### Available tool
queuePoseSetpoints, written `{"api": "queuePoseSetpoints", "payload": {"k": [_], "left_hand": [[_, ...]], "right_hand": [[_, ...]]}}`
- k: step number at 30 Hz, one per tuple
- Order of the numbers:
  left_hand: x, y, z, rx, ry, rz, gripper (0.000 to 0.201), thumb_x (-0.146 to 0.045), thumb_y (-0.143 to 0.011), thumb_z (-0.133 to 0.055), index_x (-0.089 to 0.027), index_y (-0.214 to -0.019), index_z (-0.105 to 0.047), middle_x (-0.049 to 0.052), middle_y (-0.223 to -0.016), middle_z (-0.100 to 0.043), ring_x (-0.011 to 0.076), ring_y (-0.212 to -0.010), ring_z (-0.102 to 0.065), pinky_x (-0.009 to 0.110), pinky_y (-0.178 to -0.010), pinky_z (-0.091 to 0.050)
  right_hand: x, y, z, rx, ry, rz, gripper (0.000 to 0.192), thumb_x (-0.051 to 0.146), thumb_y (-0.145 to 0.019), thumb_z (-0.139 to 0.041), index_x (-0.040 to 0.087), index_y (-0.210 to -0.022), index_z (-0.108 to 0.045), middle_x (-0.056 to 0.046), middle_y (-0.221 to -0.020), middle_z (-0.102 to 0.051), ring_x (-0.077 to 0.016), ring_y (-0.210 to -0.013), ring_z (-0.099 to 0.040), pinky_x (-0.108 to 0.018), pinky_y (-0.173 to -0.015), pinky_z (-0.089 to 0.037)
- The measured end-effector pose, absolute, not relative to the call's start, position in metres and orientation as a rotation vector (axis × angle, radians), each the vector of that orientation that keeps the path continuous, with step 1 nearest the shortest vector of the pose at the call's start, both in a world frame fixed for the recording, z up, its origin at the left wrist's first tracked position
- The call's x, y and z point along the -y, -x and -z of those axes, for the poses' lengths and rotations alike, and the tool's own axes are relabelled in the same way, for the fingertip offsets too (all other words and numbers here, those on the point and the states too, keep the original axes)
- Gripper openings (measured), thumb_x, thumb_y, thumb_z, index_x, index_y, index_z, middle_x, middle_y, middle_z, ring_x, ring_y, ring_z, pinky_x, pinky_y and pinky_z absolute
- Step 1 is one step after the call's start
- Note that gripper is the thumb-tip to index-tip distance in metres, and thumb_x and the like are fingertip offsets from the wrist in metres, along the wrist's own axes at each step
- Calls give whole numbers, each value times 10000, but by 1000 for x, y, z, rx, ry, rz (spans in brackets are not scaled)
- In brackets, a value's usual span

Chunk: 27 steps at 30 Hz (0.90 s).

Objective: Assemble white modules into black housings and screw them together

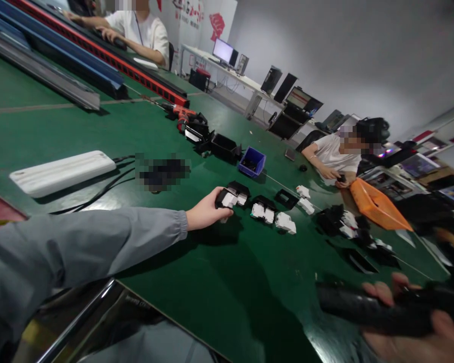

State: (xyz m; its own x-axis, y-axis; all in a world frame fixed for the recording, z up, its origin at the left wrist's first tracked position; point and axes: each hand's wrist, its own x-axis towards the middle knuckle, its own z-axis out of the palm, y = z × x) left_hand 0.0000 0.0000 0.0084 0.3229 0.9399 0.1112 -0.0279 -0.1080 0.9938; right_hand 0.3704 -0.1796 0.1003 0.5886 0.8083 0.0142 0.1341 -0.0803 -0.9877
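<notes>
Green mat (pixel 219 282): covers the table; broad bare stretch near the left hand, free for moving.
Left hand (pixel 204 212): arm stretched far out, fingers closed around a black-and-white part (pixel 227 198) at the left end of a row.
Row (pixel 272 214): more such parts just right of it; a sideways pull could likely knock them.
Right hand (pixel 408 322): near right corner, fingers wrapped on a dark tool handle (pixel 363 307); blurred.
Blue bin (pixel 251 162): farther off, clear of the reach.
Edge: the near table edge lies under the sleeve.
</notes>
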Motion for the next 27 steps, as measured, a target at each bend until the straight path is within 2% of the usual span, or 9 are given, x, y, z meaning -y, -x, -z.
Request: {"api": "queuePoseSetpoints", "payload": {"k": [2, 4, 7, 11, 14, 16, 18, 27], "left_hand": [[-6, -6, -7, -864, -1417, -1037, 535, -239, -705, -694, -165, -1184, -466, 1, -877, -556, 130, -732, -546, 282, -670, -491], [-11, -9, -6, -865, -1434, -1064, 527, -234, -712, -689, -168, -1185, -467, 4, -890, -560, 131, -747, -551, 282, -679, -495], [-15, -5, -5, -928, -1519, -1114, 555, -227, -719, -681, -190, -1224, -453, 7, -935, -571, 132, -762, -558, 292, -708, -500], [-24, 5, -3, -1014, -1573, -1171, 587, -246, -729, -674, -209, -1256, -417, 16, -1002, -573, 150, -823, -571, 319, -756, -510], [-31, 6, -2, -1097, -1549, -1178, 519, -232, -734, -649, -192, -1205, -436, 25, -1030, -575, 168, -914, -580, 341, -836, -505], [-33, 4, -3, -1125, -1572, -1144, 511, -222, -734, -639, -189, -1203, -439, 23, -1029, -577, 168, -919, -580, 341, -848, -501], [-33, 3, -4, -1134, -1628, -1098, 526, -214, -733, -639, -193, -1218, -436, 26, -1051, -574, 170, -932, -580, 341, -858, -499], [-28, -2, -6, -1214, -1700, -1001, 545, -241, -756, -627, -236, -1250, -398, 16, -997, -540, 161, -847, -575, 322, -754, -519]], "right_hand": [[172, -350, -111, 930, 1359, -775, 512, 660, -725, -614, 494, -1205, -558, -20, -1174, -625, -201, -551, -423, -441, -569, -440], [164, -329, -108, 955, 1297, -998, 497, 549, -716, -717, 457, -1192, -604, -53, -1032, -668, -177, -518, -379, -391, -518, -391], [155, -300, -80, 935, 1231, -1310, 450, 483, -778, -691, 312, -1191, -642, -71, -802, -664, -145, -475, -382, -351, -494, -366], [144, -278, -31, 863, 1054, -1633, 355, 440, -828, -650, 204, -1093, -645, -81, -939, -662, -65, -424, -346, -280, -446, -329], [136, -275, -11, 758, 917, -1850, 346, 462, -852, -589, 143, -965, -664, -25, -696, -578, -60, -411, -279, -249, -427, -280], [132, -277, -8, 681, 849, -1920, 333, 453, -853, -566, 137, -896, -661, 26, -555, -451, -70, -414, -239, -242, -433, -262], [130, -280, -9, 627, 830, -1936, 307, 431, -852, -557, 139, -873, -650, 41, -525, -397, -76, -427, -231, -242, -450, -262], [130, -289, -9, 588, 862, -2041, 338, 415, -867, -549, 100, -925, -656, 12, -508, -447, -117, -487, -383, -266, -518, -294]]}}
